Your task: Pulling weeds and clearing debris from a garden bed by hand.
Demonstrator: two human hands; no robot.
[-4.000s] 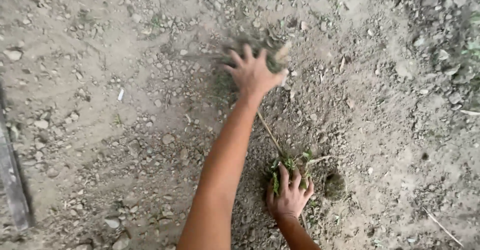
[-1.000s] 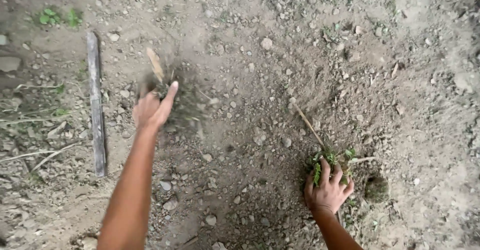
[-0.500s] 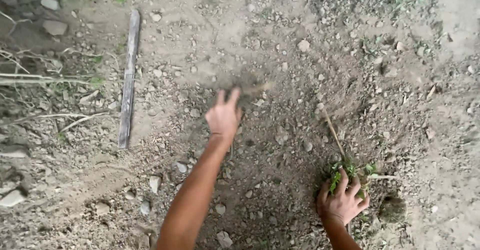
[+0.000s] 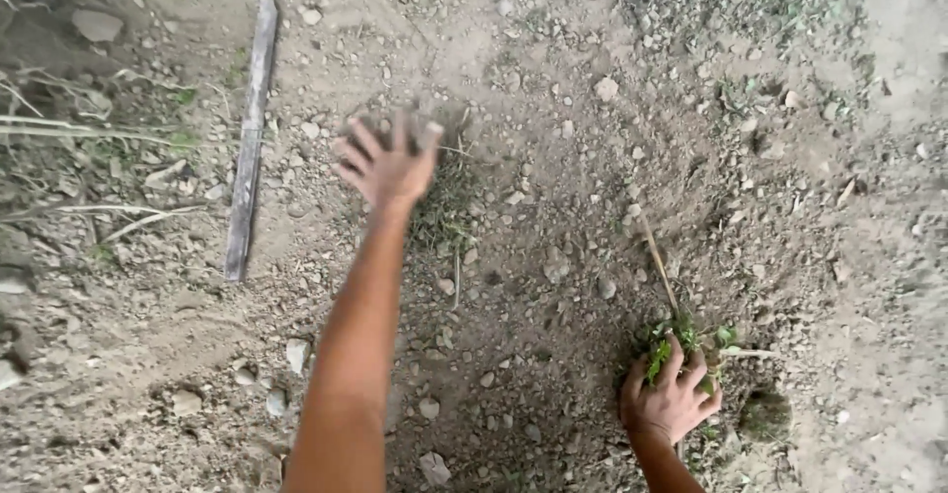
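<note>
At the upper left of the frame a wooden stick (image 4: 247,147) is lying on the dirt (image 4: 553,216). My left hand (image 4: 387,162) is spreading wide over loose soil, gripping nothing; half a second ago it was lower and further right. At the lower right my right hand (image 4: 670,402) is closing around the seedling (image 4: 681,340), unchanged. It looks light and fragile, so I am holding it at the base.

dry gritty soil (image 4: 553,206), weathered matt wooden stick (image 4: 249,137)
</note>
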